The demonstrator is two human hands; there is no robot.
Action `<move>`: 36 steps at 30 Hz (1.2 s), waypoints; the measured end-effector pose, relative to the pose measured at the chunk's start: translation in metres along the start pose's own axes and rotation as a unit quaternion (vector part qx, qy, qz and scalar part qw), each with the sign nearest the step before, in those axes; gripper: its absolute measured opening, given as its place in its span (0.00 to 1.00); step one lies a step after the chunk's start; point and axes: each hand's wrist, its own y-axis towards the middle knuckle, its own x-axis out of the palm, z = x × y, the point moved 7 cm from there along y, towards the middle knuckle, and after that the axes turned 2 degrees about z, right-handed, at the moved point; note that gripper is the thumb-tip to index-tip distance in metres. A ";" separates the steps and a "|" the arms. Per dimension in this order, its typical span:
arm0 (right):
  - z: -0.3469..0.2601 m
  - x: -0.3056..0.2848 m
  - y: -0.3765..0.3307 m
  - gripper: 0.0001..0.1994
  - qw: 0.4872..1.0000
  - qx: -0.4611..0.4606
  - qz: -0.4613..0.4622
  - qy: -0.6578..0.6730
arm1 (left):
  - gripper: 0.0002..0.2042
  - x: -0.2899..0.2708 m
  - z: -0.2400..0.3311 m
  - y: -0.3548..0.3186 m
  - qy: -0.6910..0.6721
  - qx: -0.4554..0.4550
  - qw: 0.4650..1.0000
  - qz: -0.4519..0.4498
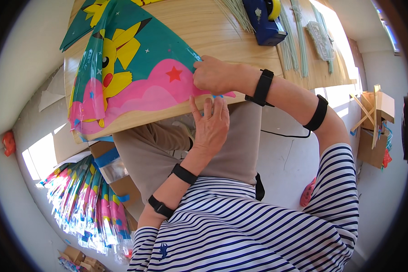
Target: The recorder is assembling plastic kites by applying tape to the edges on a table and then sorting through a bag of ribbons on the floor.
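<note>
A glossy plastic kite sheet (143, 97) lies on the wooden table in front of me, teal above and pink below, with a yellow cartoon figure and a red star. Its left part is folded over. My right hand (215, 76) is closed on the sheet's right corner, fingers curled round the edge. Just below it, my left hand (211, 127) reaches up to the table's front edge. Its fingers are stretched and apart, the tips touching the pink lower border. A small blue bit shows between the two hands; I cannot make out what it is.
On the table (240, 56) stands a blue tape dispenser (265, 25) with yellow tape. Thin pale rods (299, 41) and a clear plastic box (321, 41) lie at the right. Many finished-looking folded kites (88, 199) hang low at my left. A wooden stand (374, 118) is farther right.
</note>
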 end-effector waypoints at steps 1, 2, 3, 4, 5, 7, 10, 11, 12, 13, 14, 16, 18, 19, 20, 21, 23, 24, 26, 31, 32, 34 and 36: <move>0.000 0.000 0.000 0.01 1.000 -0.001 0.001 0.001 | 0.19 0.000 0.000 0.000 0.000 0.000 1.000 0.001; 0.001 0.001 0.000 0.01 1.000 0.001 0.003 0.002 | 0.19 0.001 0.000 0.000 0.000 0.000 1.000 0.003; 0.001 0.002 0.001 0.01 1.000 0.003 0.004 0.002 | 0.19 0.001 0.000 0.000 -0.001 0.000 1.000 0.002; 0.002 0.003 0.001 0.01 1.000 0.004 0.006 0.003 | 0.19 0.000 0.000 0.000 -0.003 0.001 1.000 0.002; 0.002 0.004 0.001 0.01 1.000 0.003 0.010 0.003 | 0.19 0.000 0.000 0.000 -0.004 0.000 1.000 0.001; 0.002 0.004 0.001 0.01 1.000 0.002 0.018 0.003 | 0.18 0.000 0.000 0.000 -0.003 0.002 1.000 0.000; 0.002 0.006 0.002 0.01 1.000 0.003 0.006 0.005 | 0.18 0.000 0.000 0.000 -0.008 0.001 1.000 0.002; 0.003 0.006 0.002 0.01 1.000 0.005 0.005 0.007 | 0.18 0.000 -0.001 0.000 -0.011 0.001 1.000 0.003; 0.003 0.007 0.003 0.02 1.000 0.007 0.004 0.009 | 0.18 0.000 -0.001 0.000 -0.011 0.003 1.000 -0.001; 0.003 0.007 0.003 0.02 1.000 0.009 0.003 0.012 | 0.18 0.001 -0.001 0.000 -0.011 0.004 1.000 -0.004; 0.004 0.008 0.003 0.02 1.000 0.011 0.004 0.011 | 0.18 0.001 -0.001 0.000 -0.010 0.006 1.000 -0.008; 0.005 0.010 0.004 0.02 1.000 0.014 0.004 0.009 | 0.17 0.001 -0.001 0.001 -0.020 0.010 1.000 -0.009; 0.007 0.011 0.006 0.02 0.999 0.033 -0.028 -0.006 | 0.17 0.001 0.000 0.001 -0.028 0.013 0.999 -0.011; 0.008 0.012 0.007 0.02 0.998 0.042 -0.044 -0.014 | 0.17 0.000 0.001 0.001 -0.031 0.014 0.999 -0.014; 0.009 0.009 0.007 0.02 0.997 0.051 -0.049 -0.011 | 0.17 0.000 0.001 0.002 -0.033 0.014 0.999 -0.016; 0.010 0.006 0.007 0.02 0.997 0.059 -0.054 -0.007 | 0.19 0.002 0.001 0.001 -0.023 0.015 0.999 -0.026; 0.013 0.000 0.006 0.03 0.994 0.077 -0.073 0.007 | 0.23 0.006 0.001 0.000 -0.003 0.017 0.999 -0.047; 0.015 -0.004 0.006 0.03 0.992 0.086 -0.086 0.018 | 0.23 0.006 0.001 0.000 0.002 0.020 0.999 -0.046; 0.018 -0.006 0.006 0.04 0.989 0.101 -0.098 0.038 | 0.23 0.007 0.003 0.000 0.012 0.026 0.999 -0.043; 0.028 -0.005 0.004 0.06 0.981 0.142 -0.099 0.085 | 0.22 0.005 0.003 0.000 0.024 0.031 0.998 -0.042; 0.036 -0.013 0.003 0.06 0.980 0.170 -0.020 0.098 | 0.22 0.005 0.004 0.000 0.025 0.033 0.998 -0.040; 0.054 -0.028 -0.005 0.06 0.958 0.223 0.137 0.121 | 0.22 0.004 0.005 0.001 0.028 0.039 0.998 -0.039; 0.061 -0.049 -0.009 0.07 0.939 0.247 0.159 0.178 | 0.21 0.003 0.004 0.000 0.029 0.038 0.998 -0.033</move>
